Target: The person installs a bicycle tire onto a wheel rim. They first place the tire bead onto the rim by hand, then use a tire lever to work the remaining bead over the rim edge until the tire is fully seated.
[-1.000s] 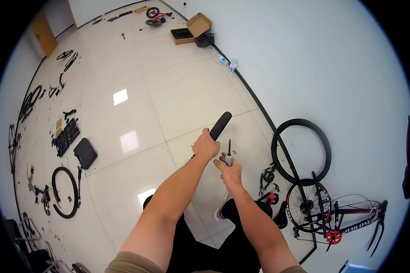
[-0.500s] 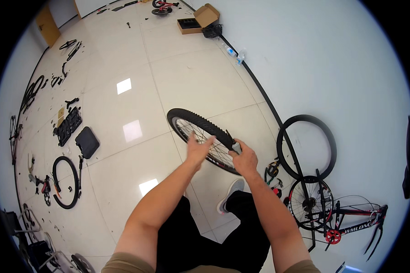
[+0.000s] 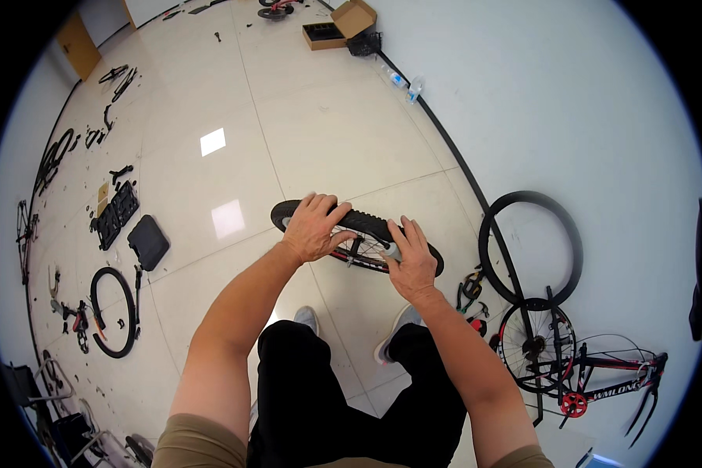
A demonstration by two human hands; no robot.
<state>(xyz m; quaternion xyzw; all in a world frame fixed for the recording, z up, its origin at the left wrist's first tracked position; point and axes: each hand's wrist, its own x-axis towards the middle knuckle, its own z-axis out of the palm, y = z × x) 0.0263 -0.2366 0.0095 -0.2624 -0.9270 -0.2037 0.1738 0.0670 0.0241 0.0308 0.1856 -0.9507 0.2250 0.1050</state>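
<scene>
A bicycle wheel (image 3: 364, 223) with a knobby black tyre stands tilted in front of me, a little beyond my shoes. Across the top of its tyre on the left lies my left hand (image 3: 313, 226), fingers over the tread and thumb towards the spokes. My right hand (image 3: 412, 256) grips the wheel's right part, fingers over the tyre. Between that hand's thumb and the wheel a small grey object (image 3: 392, 251) shows; its kind cannot be made out. Spokes, rim and a dark hub show below the tyre.
Against the right wall lean a loose tyre (image 3: 573, 242), a spoked wheel (image 3: 511, 343) and a black-red bicycle frame (image 3: 612, 366). Pedals and small tools (image 3: 469, 288) lie near my right foot. On the left are a black case (image 3: 148, 243), an opened toolbox (image 3: 117, 214) and another tyre (image 3: 130, 312).
My left hand has moved from beside the spokes up onto the tyre. The wheel now lies flatter to my view and its left end has shifted left. My right hand stays on it.
</scene>
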